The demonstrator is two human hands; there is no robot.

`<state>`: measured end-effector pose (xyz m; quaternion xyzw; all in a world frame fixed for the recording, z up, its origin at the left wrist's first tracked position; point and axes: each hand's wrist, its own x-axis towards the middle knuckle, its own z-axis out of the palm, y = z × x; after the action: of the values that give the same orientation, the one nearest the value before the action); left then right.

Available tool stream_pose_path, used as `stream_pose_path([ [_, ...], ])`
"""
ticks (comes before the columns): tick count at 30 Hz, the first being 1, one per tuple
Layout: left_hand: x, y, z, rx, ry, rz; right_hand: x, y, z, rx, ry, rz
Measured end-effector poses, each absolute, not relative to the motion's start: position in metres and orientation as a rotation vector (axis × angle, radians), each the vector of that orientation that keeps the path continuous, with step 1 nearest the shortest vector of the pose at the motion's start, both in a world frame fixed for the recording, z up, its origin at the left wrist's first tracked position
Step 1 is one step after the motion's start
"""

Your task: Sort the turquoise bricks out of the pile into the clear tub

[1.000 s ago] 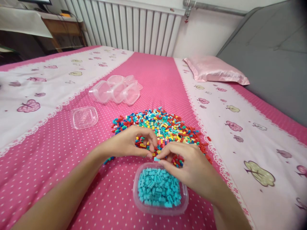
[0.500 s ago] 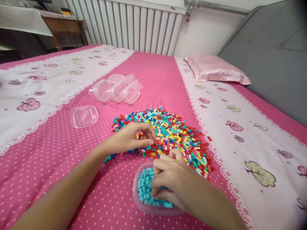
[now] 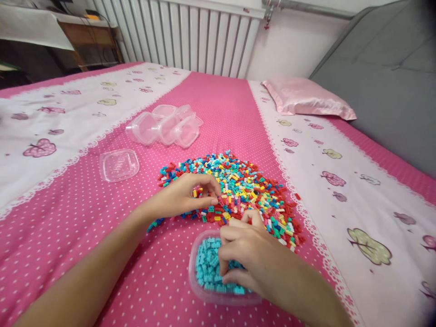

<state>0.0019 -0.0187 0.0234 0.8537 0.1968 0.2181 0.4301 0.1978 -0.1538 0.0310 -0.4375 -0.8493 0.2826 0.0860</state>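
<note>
A heap of small toy building bricks (image 3: 238,177) in many colours lies on the bed. My left hand (image 3: 185,195) rests at the heap's near left side, thumb and forefinger brought together in a pinch by some red and pink bricks; whether a brick is between them I cannot make out. Just in front of the heap stands a clear plastic container (image 3: 195,284) holding light-blue bricks (image 3: 207,263). Above its right part is my right hand (image 3: 247,254), fingers curled and the thumb close to the forefinger. Anything in that pinch is too small or hidden to tell.
A clear lid (image 3: 120,165) lies flat left of the heap. Several clear containers (image 3: 166,127) are grouped behind it. A pink pillow (image 3: 306,97) sits at the back right, by the grey headboard (image 3: 378,81). A white radiator (image 3: 190,36) runs along the wall.
My right hand has shifted slightly to the right over the container, its fingers still curled. The left hand stays in nearly the same place.
</note>
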Motion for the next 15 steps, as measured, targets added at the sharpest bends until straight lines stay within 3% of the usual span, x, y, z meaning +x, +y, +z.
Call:
stream_pose_path([
  [15, 0.0036, -0.0178, 0.0228, 2.145, 0.551, 0.638, 0.1966, -0.1538, 0.0281, -1.23, -2.569, 0.738],
])
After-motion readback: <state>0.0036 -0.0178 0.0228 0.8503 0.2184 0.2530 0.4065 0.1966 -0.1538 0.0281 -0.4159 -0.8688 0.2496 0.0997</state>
